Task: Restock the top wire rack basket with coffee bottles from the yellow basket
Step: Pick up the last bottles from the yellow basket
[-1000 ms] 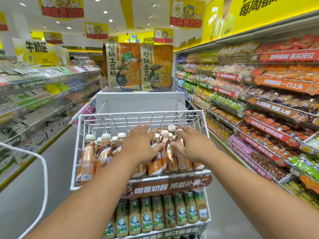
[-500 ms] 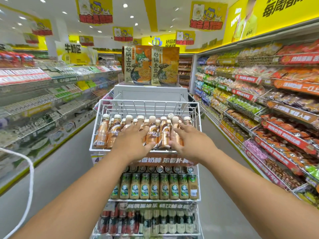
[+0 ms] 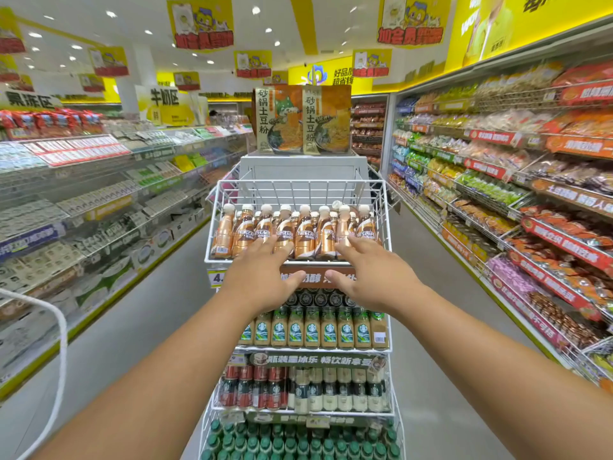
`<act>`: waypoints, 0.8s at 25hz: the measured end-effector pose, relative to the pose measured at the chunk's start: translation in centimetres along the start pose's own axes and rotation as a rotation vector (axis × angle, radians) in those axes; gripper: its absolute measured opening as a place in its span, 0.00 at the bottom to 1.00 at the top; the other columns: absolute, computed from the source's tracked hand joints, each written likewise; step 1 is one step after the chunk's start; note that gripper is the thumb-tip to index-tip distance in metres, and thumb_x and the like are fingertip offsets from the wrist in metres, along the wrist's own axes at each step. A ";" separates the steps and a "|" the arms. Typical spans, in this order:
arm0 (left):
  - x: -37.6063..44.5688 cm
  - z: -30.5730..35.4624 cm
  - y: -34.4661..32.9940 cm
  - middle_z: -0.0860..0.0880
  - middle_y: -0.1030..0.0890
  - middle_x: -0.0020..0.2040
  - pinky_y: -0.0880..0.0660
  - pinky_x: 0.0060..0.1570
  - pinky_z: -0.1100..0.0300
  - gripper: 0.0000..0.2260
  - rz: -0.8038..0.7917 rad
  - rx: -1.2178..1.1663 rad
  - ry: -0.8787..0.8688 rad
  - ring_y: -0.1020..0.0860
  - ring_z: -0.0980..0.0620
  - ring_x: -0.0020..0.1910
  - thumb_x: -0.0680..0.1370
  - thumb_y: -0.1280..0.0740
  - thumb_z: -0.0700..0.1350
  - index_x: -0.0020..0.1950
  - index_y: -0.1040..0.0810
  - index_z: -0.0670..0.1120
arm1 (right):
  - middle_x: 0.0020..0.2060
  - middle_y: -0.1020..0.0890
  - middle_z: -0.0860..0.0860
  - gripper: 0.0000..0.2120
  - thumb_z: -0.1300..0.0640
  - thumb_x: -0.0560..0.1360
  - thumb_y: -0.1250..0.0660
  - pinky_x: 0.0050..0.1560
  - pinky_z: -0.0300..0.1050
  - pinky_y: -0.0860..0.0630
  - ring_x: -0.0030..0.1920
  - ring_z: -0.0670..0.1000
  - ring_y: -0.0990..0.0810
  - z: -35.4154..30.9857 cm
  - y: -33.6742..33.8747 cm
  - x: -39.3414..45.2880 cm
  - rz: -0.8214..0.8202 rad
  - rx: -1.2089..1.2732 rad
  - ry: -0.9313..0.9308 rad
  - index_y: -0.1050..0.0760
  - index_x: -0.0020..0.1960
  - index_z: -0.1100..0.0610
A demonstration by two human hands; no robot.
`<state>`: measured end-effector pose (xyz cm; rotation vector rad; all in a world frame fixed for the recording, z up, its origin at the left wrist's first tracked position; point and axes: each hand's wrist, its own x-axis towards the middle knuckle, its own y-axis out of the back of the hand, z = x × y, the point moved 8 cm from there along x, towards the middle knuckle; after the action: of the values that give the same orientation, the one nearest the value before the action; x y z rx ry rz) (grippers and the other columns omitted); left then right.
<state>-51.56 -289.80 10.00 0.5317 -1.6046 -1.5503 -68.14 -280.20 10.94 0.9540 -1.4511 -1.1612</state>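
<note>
The top white wire rack basket [image 3: 298, 188] holds several upright brown Nescafe coffee bottles [image 3: 305, 235] with white caps, lined up along its front. My left hand [image 3: 262, 280] hovers in front of the basket's lower front edge, fingers spread and holding nothing. My right hand [image 3: 366, 277] mirrors it on the right, fingers straight and spread, fingertips near the front wires. The yellow basket is not in view.
Below the top basket are tiers of green-label Starbucks bottles [image 3: 318, 330], dark bottles [image 3: 298, 390] and green-capped bottles [image 3: 298, 443]. Stocked shelves line both sides of the aisle. A white display stand with noodle boxes [image 3: 302, 119] stands behind the rack. A white cord [image 3: 61, 343] hangs at left.
Both hands have drawn back from among the bottles to just in front of the basket, fingers spread. The view has pulled back and tilted, showing more lower tiers.
</note>
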 end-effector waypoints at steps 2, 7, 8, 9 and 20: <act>-0.6 -1.0 0.2 0.50 0.49 0.84 0.49 0.79 0.47 0.34 -0.014 0.006 -0.022 0.52 0.47 0.82 0.79 0.46 0.70 0.83 0.47 0.59 | 0.84 0.48 0.50 0.36 0.30 0.81 0.50 0.80 0.55 0.42 0.83 0.53 0.50 -1.2 -0.2 -0.3 -0.016 0.019 -0.022 0.47 0.84 0.46; -1.9 -4.0 0.0 0.50 0.51 0.84 0.51 0.79 0.47 0.34 -0.010 -0.005 -0.044 0.52 0.47 0.82 0.80 0.47 0.70 0.83 0.48 0.58 | 0.83 0.46 0.49 0.36 0.30 0.81 0.51 0.80 0.55 0.41 0.83 0.52 0.48 -4.3 -2.2 0.2 -0.026 0.042 -0.073 0.46 0.84 0.46; -2.0 -4.6 -0.4 0.50 0.51 0.84 0.51 0.79 0.47 0.33 -0.017 -0.004 -0.049 0.53 0.47 0.82 0.80 0.47 0.69 0.83 0.48 0.58 | 0.83 0.46 0.49 0.36 0.30 0.81 0.50 0.80 0.55 0.41 0.83 0.52 0.48 -4.7 -2.9 0.4 -0.023 0.047 -0.089 0.46 0.83 0.46; -2.0 -5.1 -1.1 0.50 0.51 0.84 0.51 0.79 0.47 0.33 -0.025 -0.006 -0.057 0.53 0.48 0.82 0.80 0.47 0.69 0.83 0.49 0.58 | 0.83 0.46 0.49 0.36 0.30 0.81 0.50 0.80 0.55 0.41 0.83 0.52 0.48 -5.2 -3.6 0.7 -0.019 0.050 -0.099 0.46 0.83 0.47; -4.4 -6.9 -17.6 0.50 0.50 0.84 0.50 0.80 0.46 0.34 -0.164 -0.059 -0.062 0.52 0.48 0.82 0.80 0.47 0.70 0.83 0.48 0.58 | 0.84 0.51 0.49 0.36 0.31 0.82 0.50 0.81 0.53 0.47 0.83 0.52 0.52 -5.8 -19.2 -2.3 -0.200 0.088 -0.141 0.50 0.84 0.47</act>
<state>-47.79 -293.27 -8.74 0.6006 -1.5891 -1.7452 -62.20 -283.41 -8.12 1.1169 -1.5561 -1.3415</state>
